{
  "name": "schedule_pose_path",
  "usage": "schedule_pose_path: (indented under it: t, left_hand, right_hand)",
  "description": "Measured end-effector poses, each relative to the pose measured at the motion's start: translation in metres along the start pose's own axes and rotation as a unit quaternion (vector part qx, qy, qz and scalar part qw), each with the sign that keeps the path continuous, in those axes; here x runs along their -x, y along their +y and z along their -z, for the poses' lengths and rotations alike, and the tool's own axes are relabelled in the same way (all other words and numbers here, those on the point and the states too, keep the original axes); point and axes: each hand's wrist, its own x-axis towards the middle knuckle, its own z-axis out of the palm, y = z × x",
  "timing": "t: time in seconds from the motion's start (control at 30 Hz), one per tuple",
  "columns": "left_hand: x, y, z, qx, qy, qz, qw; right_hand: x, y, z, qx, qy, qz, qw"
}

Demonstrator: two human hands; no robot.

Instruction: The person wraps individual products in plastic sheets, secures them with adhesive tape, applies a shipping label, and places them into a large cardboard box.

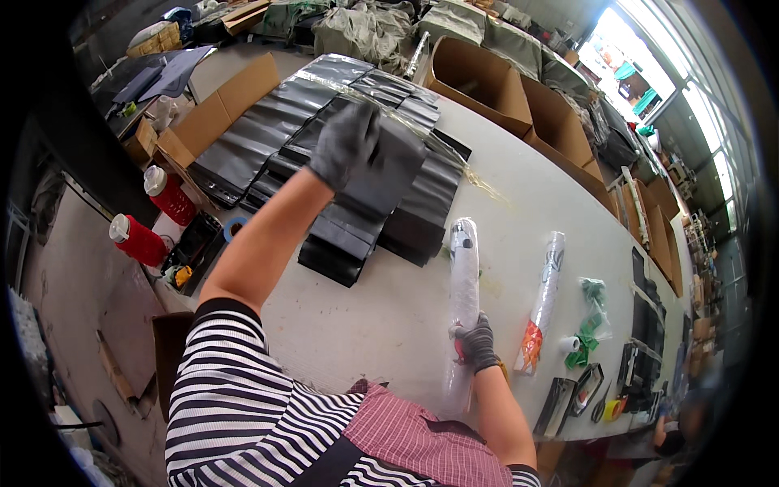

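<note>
My left hand [347, 144], in a dark grey work glove, is over a broad layered pile of black plastic bags [260, 130]. Its fingers look curled on the edge of a dark grey plastic sheet [402, 166], somewhat smeared by motion. My right hand [477, 342], gloved in grey too, closes round the lower part of a long white roll [464, 276] in clear plastic film. A bit of red shows at its fingers. Right of it, and apart, lies another wrapped roll [545, 296] with an orange-red printed end.
Open cardboard boxes [479, 77] line the table's far edge. Green items in a clear bag [595, 304], a small white roll [570, 345] and black trays [556, 406] lie at right. Two red bottles [169, 195] and a black tool bin [195, 252] stand left.
</note>
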Motion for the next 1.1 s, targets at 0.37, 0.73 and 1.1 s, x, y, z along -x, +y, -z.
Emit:
schedule_pose_path:
  t: [0.37, 0.73, 1.1]
  left_hand:
    - [-0.071, 0.187, 0.060, 0.436, 0.026, -0.058, 0.898]
    - [0.215, 0.179, -0.144, -0.074, -0.516, 0.116, 0.845]
    - [0.275, 0.178, -0.255, 0.088, -0.619, -0.157, 0.764]
  right_hand:
    - [0.123, -0.038, 0.093, -0.301, -0.017, 0.060, 0.951]
    - [0.216, 0.034, 0.122, -0.290, 0.019, 0.043, 0.956]
    - [0.263, 0.095, 0.066, -0.134, -0.025, 0.048, 0.989]
